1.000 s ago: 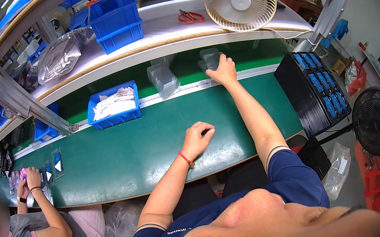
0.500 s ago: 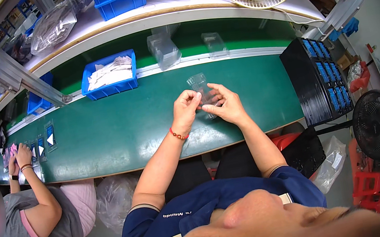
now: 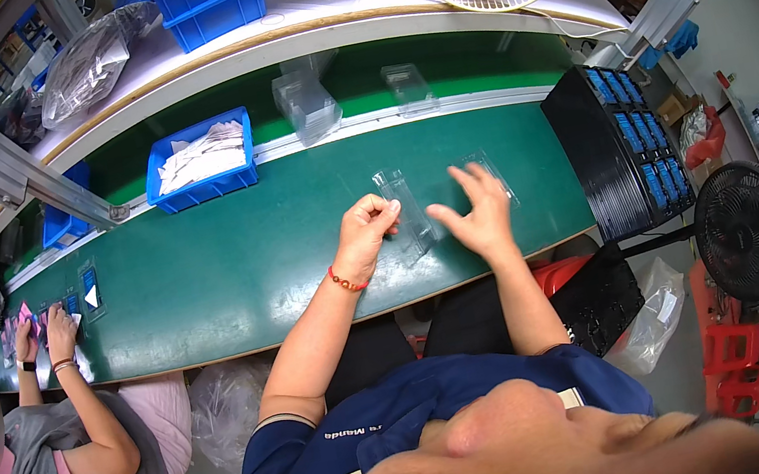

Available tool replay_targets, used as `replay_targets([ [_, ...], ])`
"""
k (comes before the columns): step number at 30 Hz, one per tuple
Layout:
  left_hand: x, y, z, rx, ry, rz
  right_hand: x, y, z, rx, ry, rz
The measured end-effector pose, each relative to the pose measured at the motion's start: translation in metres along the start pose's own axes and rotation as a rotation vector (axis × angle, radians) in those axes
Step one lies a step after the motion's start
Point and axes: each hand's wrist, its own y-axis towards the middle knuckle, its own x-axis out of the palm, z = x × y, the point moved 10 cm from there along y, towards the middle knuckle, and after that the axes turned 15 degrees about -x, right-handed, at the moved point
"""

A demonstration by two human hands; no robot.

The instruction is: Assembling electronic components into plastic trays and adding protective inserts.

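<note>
My left hand (image 3: 364,242), a red beaded bracelet on its wrist, pinches the left edge of a clear plastic blister shell (image 3: 411,219) over the green bench top. The shell is see-through, so its exact outline is hard to make out. To its right, my right hand (image 3: 480,217) is open with thumb and fingers spread, slightly blurred, apart from that shell. Partly behind its fingers shows another clear plastic piece (image 3: 503,183); whether the fingertips touch it I cannot tell.
A blue bin (image 3: 206,188) of white paper slips stands at the back left. Clear plastic trays (image 3: 308,107) and a smaller clear tray (image 3: 410,89) lean behind the bench. A black rack (image 3: 600,162) borders the right end. At left, a co-worker's hands (image 3: 62,334) handle small packs.
My right hand has let go of the clear shell and opened out to the right. A second clear piece now shows beside it. My left hand keeps its pinch. The whole view has shifted slightly.
</note>
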Motion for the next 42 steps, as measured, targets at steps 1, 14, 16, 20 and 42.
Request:
replay_targets([
  [1,0.002,-0.001,0.0,0.0,0.003,-0.005,0.012,0.002,-0.01,-0.053,0.227,0.061],
  [14,-0.018,-0.018,0.004,0.03,-0.228,-0.089,0.082,0.006,-0.034,0.259,0.985,-0.256],
  [16,-0.015,-0.019,0.002,0.008,-0.252,-0.12,0.08,0.009,-0.045,0.203,0.942,-0.336],
  [20,-0.024,-0.023,0.012,0.029,-0.343,-0.086,0.072,0.015,-0.012,0.345,0.845,-0.262],
  [42,-0.065,-0.023,0.025,0.138,0.646,0.566,0.126,0.151,0.164,0.523,0.61,-0.158],
])
